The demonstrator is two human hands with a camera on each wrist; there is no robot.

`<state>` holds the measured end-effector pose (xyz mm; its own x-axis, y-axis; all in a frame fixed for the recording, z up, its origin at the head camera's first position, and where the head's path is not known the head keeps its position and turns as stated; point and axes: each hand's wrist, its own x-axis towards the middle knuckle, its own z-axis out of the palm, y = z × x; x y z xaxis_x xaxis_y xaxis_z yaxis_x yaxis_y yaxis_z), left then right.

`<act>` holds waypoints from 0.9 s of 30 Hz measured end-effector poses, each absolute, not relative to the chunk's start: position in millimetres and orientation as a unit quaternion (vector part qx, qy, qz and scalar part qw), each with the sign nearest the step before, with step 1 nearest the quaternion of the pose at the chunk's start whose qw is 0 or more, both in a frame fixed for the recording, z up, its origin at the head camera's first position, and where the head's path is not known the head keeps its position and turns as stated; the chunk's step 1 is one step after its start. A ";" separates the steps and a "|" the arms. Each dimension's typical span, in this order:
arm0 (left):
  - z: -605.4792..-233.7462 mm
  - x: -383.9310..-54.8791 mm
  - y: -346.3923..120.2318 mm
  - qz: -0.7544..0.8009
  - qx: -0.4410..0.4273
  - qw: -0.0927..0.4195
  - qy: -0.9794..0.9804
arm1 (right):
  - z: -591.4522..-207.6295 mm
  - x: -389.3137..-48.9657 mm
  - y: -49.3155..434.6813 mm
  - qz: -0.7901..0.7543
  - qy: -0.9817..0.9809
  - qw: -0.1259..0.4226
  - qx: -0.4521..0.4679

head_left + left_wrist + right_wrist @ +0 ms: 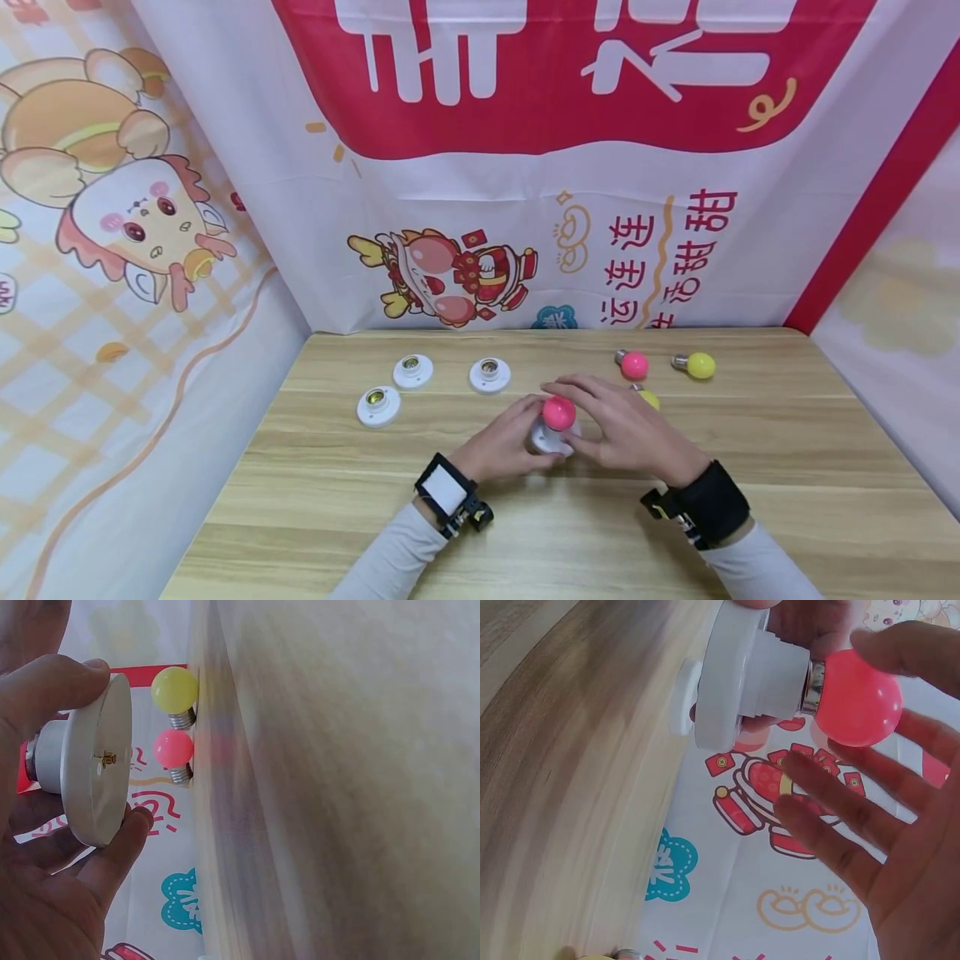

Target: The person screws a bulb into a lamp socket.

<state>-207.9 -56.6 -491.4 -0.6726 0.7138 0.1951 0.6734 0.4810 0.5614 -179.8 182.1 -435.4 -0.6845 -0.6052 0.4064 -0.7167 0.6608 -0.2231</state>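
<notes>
My left hand (504, 443) grips a round white lamp socket (550, 442) by the rim of its base, thumb on one side and fingers on the other. A pink light bulb (558, 412) stands in the socket's mouth, a band of its metal cap (814, 686) showing between the two in the right wrist view. Around the bulb's round top my right hand (628, 429) has its thumb and fingers, the other fingers spread below. In the left wrist view the socket's flat underside (112, 765) faces the tabletop, with a gap between.
Three more white sockets (490, 376) stand at the back left of the wooden table (337, 517). At the back right lie another pink bulb (635, 365) and a yellow bulb (701, 365). A second yellow bulb (649, 401) is partly hidden behind my right hand. Printed cloth (450, 183) hangs behind.
</notes>
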 end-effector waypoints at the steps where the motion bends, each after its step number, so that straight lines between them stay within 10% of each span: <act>1: -491.3 -207.8 -56.9 0.310 0.404 0.032 0.860 | -435.4 -179.7 182.0 0.185 -0.898 0.149 0.370; 27: -491.8 -205.7 -53.6 0.327 0.394 0.039 0.858 | -434.1 -178.7 183.4 0.178 -0.906 0.172 0.342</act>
<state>-205.7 -53.6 -491.8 -0.6869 0.7015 0.1896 0.6499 0.4762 0.5923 -178.7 183.4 -434.1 -0.7064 -0.5591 0.4340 -0.6819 0.7020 -0.2056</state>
